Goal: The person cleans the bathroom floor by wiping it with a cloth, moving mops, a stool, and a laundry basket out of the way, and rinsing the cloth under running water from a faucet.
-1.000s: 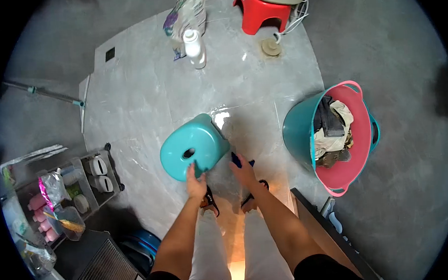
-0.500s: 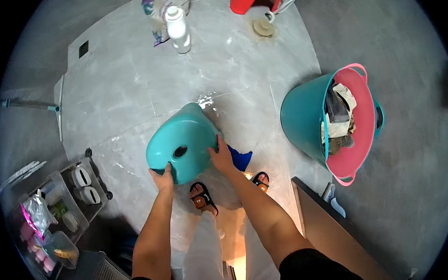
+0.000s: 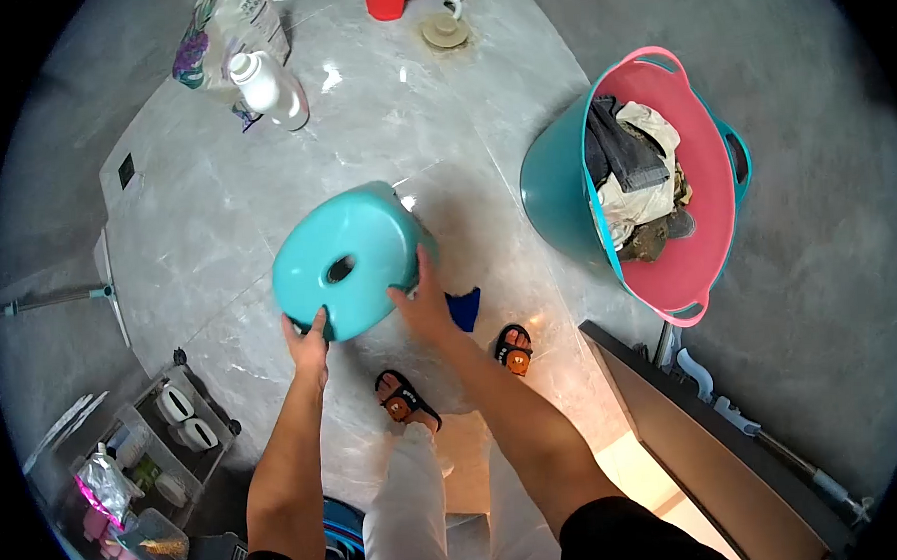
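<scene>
Teal stool: the teal stool (image 3: pixel 382 248) sits between the two hands and reaches forward past them, its seat uppermost with an oval hole in the middle; from where I stand I can't tell if its feet touch the floor (image 3: pixel 496 218).
Left hand: the left hand (image 3: pixel 308 348) grips the near left edge of the seat, thumb over the top.
Right hand: the right hand (image 3: pixel 425 303) is clamped on the stool's right side, fingers spread along it; the two hands are apart, the seat between them.
Blue cloth: a dark blue cloth-like piece (image 3: pixel 464 310) lies just beside the right hand, on its right.
Sandals: black sandals (image 3: pixel 408 400) on the person's feet, nearer the body than the hands.
Laundry tub: well off to the right of the hands, a teal tub (image 3: pixel 560 190) with a pink inside, holding clothes (image 3: pixel 629 177).
White bottle: the white bottle (image 3: pixel 272 91) stands well beyond the hands, in front of a printed bag (image 3: pixel 243 37).
Drain cover: a round beige cover (image 3: pixel 445 32), also far ahead of the hands.
</scene>
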`<state>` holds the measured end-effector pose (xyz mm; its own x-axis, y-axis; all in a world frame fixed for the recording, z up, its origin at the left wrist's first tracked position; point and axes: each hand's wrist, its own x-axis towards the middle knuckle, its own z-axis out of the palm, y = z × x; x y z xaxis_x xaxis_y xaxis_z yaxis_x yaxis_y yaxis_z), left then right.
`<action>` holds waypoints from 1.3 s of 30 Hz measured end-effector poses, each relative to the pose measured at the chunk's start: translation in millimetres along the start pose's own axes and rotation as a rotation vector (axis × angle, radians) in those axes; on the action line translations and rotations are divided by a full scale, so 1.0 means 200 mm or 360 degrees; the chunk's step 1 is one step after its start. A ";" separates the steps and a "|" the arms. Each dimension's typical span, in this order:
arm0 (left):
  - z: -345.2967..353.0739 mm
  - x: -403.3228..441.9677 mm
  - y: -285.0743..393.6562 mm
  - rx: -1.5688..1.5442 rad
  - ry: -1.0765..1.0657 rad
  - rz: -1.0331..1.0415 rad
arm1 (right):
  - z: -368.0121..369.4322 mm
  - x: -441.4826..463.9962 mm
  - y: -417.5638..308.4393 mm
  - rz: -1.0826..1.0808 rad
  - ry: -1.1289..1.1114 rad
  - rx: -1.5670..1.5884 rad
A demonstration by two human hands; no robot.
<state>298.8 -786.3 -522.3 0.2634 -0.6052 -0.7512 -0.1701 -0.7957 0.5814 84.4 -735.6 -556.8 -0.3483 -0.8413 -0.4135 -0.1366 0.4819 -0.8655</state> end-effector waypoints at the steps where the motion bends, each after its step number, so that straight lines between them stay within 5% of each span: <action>1: 0.05 0.00 0.01 0.0046 -0.0074 0.0010 | -0.06 0.02 0.02 -0.0026 0.0014 0.0028; 15: 0.69 -0.14 0.12 0.0495 -0.0797 0.0454 | -0.81 0.04 0.19 -0.0037 0.0323 0.0215; 23: 0.71 -0.24 0.06 0.0510 -0.0864 0.0445 | -0.80 -0.03 0.34 0.0071 0.0446 0.0131; 27: 0.70 -0.19 0.08 0.0573 -0.0785 0.0527 | -0.91 0.03 0.30 0.0010 0.0474 -0.0362; 30: 0.68 -0.06 0.06 0.0435 -0.0752 0.0325 | -0.94 0.29 0.37 0.0285 0.0563 0.0314; 33: 0.69 -0.10 0.21 0.0321 -0.0925 0.0049 | -0.79 0.23 0.38 0.0081 0.0838 -0.0058; 36: 0.70 -0.11 0.19 0.0349 -0.0746 0.0179 | -0.72 0.03 0.38 -0.0020 0.0827 0.0018; 39: 0.71 -0.14 0.13 0.0326 -0.0972 0.0429 | -0.64 -0.30 0.45 0.0074 0.0924 0.0296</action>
<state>152.5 -792.7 -530.1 -0.3838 -0.6407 -0.6650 -0.3457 -0.5681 0.7468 -25.6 -610.2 -573.6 -0.8057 -0.5242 -0.2758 0.0369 0.4203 -0.9066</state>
